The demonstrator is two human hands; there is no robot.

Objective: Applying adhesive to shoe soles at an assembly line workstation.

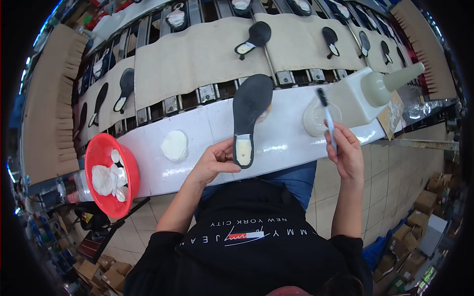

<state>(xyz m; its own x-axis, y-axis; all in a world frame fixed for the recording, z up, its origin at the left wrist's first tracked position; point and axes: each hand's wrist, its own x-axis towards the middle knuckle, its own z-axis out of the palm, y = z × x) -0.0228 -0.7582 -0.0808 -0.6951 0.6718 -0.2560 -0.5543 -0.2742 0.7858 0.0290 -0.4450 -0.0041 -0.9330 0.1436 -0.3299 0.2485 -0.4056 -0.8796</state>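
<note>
My left hand point(216, 162) grips a black shoe sole point(253, 96) by its heel end, thumb on the near edge. The sole's broad toe part points away from me, and a cream patch covers the heel. My right hand point(347, 151) is closed round the pale handle of a toothbrush point(328, 114), its dark bristles uppermost. Behind the brush, a shallow clear dish point(313, 120) rests on the white table point(202, 123). Whether the bristles touch the dish's contents cannot be made out. Something small and tan is partly hidden behind the sole.
A round white pad point(175, 145) lies left of my hands. Further left, a red basin point(129, 172) holds white cloth and small white pieces. A white bottle with a long spout point(368, 93) stands right. Beyond the table, a slatted conveyor point(197, 54) carries several soles, between fringed cardboard panels point(47, 108).
</note>
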